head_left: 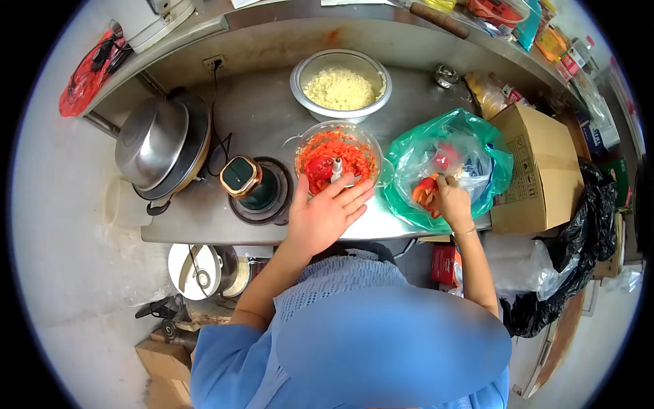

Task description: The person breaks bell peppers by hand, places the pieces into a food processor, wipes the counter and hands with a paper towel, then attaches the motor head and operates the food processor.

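Observation:
My left hand [325,217] is palm up with its fingers spread and nothing in it, at the near edge of a clear bowl [377,146]. Chopped red pepper [347,151] lies in that bowl around a white central blade shaft [336,168]. To the right, my right hand [451,202] is inside a green plastic bag [415,140], its fingers closed near orange-red pieces [426,193]; what exactly they grip is hidden. Behind the clear bowl, a metal bowl [297,87] holds pale chopped bits [339,88].
A dark green motor unit [253,187] stands left of the clear bowl, on a round dark base. Metal pans [153,143] lean at the far left. An open cardboard box [528,170] stands right of the bag. A shelf [286,15] runs along the back.

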### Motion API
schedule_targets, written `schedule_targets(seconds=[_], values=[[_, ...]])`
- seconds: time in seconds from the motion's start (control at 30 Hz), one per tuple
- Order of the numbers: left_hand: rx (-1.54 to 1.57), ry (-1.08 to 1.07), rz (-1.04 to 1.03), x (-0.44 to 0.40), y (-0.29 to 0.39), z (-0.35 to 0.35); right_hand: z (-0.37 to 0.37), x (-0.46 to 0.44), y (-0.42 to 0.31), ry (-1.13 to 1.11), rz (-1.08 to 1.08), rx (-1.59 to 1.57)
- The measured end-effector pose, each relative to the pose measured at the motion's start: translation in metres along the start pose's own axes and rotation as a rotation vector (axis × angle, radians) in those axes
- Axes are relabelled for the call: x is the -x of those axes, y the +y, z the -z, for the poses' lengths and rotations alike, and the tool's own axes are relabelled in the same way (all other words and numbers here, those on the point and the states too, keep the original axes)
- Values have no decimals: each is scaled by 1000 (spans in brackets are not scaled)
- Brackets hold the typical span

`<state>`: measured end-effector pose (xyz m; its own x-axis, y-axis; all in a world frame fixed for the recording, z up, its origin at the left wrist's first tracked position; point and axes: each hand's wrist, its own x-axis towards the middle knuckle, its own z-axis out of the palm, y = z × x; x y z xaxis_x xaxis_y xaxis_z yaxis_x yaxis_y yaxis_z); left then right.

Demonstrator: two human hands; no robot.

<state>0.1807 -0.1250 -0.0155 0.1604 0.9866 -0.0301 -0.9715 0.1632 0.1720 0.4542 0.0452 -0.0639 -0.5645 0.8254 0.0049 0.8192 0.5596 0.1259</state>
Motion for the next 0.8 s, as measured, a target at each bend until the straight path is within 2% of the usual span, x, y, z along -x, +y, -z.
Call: schedule_targets(seconds=[0.07,0.1,0.2,0.3,0.33,0.4,0.43,0.5,0.53,0.57,0.67,0.73,0.77,0.8], values=[[2,-18,-3,-3,4,-1,24,15,-7,228,77,-67],[-4,-39,4,-5,7,0,37,21,-11,244,66,-56],[-393,-51,-66,-15,9,3,77,34,-21,398,189,-81],[-909,-73,-114,-34,12,-11,125,24,-37,411,289,-250],[-908,-85,-113,-44,9,-15,141,20,-46,348,308,-329],[-1385,-294,-390,-65,3,-24,150,0,-57,286,418,-505],[-1396,-284,-413,-71,8,-27,152,-9,-64,192,423,-575],[-1553,-225,-250,-79,18,-35,143,-34,-76,216,543,-674],[-1498,-140,-345,-84,21,-25,137,-46,-81,250,579,-692],[-1561,-35,-371,-84,30,-23,131,-58,-84,144,541,-737],[-1553,84,-360,-89,47,2,109,-87,-100,113,605,-946],[-1322,130,-407,-90,57,13,91,-101,-112,-64,455,-1258],[-1324,147,-413,-89,61,17,83,-108,-119,-74,468,-1264],[-1177,199,-383,-89,64,20,77,-114,-126,-91,443,-1391]])
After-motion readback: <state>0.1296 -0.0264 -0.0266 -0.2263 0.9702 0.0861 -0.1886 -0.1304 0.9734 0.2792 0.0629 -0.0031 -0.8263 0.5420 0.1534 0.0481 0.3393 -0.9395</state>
